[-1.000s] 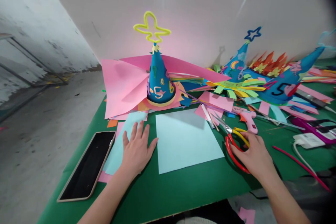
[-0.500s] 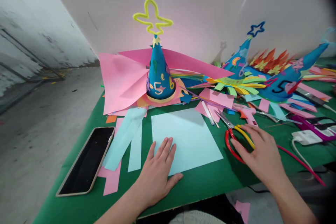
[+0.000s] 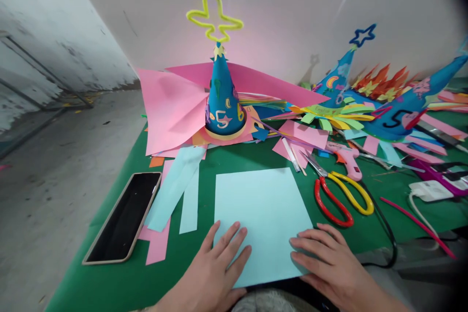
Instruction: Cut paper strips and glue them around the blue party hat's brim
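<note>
A light blue sheet of paper (image 3: 259, 204) lies near the table's front edge. My left hand (image 3: 219, 263) rests flat on its lower left part, fingers spread. At the lower right edge of the sheet, my right hand (image 3: 325, 263) lies with its fingers over the paper; its thumb is low by the edge, and I cannot tell whether it is under the sheet. Scissors (image 3: 334, 190) with one red and one yellow handle lie with parted blades, just beyond my right hand and apart from it.
A decorated blue cone hat (image 3: 224, 97) stands behind the sheet, with pink paper (image 3: 171, 112) beside it. More hats (image 3: 398, 112) are at the right. A phone (image 3: 122, 219) and pale blue strips (image 3: 175, 190) lie left. A pink glue gun (image 3: 347, 158) sits behind the scissors.
My right hand has left the scissors, which stay on the table, and moved to the right edge of the blue sheet. The sheet and my left hand have shifted toward me.
</note>
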A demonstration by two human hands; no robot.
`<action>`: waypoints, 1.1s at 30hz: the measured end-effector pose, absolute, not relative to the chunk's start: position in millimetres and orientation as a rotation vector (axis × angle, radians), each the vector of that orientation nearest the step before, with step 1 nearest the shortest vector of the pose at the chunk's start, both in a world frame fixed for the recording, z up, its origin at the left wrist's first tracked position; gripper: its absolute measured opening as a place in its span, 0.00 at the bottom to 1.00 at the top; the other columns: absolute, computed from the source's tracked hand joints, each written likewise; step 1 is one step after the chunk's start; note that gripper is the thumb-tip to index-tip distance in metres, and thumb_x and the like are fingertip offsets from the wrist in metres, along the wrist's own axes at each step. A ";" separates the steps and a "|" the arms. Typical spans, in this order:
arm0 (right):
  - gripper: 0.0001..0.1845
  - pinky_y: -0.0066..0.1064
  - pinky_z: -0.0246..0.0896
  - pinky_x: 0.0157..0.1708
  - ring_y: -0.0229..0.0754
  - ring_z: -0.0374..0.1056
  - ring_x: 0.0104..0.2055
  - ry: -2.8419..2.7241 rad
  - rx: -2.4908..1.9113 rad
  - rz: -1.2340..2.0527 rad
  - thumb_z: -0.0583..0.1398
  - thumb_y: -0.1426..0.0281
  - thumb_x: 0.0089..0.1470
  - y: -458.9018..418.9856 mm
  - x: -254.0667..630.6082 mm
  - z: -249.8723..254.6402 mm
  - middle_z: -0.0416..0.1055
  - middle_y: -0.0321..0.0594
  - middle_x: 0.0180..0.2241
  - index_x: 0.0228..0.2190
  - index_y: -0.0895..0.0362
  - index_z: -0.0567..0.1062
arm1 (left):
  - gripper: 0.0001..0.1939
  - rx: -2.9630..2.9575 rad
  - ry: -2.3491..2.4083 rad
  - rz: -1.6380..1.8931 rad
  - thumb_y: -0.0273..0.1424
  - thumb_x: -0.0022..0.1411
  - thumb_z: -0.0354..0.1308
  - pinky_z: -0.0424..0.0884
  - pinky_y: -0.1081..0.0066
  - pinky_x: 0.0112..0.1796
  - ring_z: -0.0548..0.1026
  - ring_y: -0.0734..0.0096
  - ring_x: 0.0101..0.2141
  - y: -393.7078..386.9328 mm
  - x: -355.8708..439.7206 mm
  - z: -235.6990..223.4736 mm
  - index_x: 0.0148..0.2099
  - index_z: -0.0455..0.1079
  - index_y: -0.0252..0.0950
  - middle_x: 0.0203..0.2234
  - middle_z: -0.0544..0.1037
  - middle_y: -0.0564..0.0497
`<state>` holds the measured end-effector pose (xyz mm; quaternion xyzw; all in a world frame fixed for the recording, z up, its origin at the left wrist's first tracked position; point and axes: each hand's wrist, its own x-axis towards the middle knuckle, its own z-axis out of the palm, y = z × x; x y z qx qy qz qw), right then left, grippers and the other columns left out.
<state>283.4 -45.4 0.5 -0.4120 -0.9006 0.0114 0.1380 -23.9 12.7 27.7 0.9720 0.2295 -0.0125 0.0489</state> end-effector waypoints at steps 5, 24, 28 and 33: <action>0.10 0.36 0.52 0.49 0.38 0.68 0.43 -2.545 -1.143 0.335 0.58 0.69 0.56 -33.5 281.5 16.0 0.75 0.35 0.41 0.42 0.50 0.72 | 0.13 2.810 0.689 0.227 0.31 0.65 0.49 0.58 0.50 0.55 0.63 0.55 0.56 14.0 -25.8 28.1 0.50 0.68 0.37 0.52 0.70 0.45; 0.17 0.26 0.54 0.26 0.37 0.64 0.26 -2.178 -1.619 0.984 0.51 0.58 0.59 40.1 272.2 35.5 0.70 0.34 0.24 0.27 0.54 0.72 | 0.17 3.058 0.900 0.512 0.36 0.68 0.45 0.44 0.54 0.56 0.59 0.58 0.57 26.4 22.5 32.7 0.55 0.65 0.37 0.54 0.68 0.45; 0.16 0.26 0.51 0.25 0.36 0.62 0.25 -2.193 -1.647 1.008 0.52 0.59 0.59 39.5 271.1 37.5 0.69 0.34 0.23 0.27 0.54 0.72 | 0.31 3.013 0.893 0.117 0.49 0.65 0.42 0.37 0.47 0.57 0.48 0.50 0.62 6.8 32.2 16.4 0.63 0.54 0.36 0.63 0.54 0.44; 0.16 0.27 0.49 0.23 0.36 0.60 0.23 -2.191 -1.690 0.972 0.52 0.58 0.58 40.4 269.1 34.4 0.67 0.33 0.20 0.26 0.54 0.71 | 0.36 2.904 0.896 0.002 0.50 0.65 0.37 0.35 0.43 0.57 0.37 0.51 0.63 2.2 27.7 5.2 0.67 0.41 0.33 0.65 0.42 0.44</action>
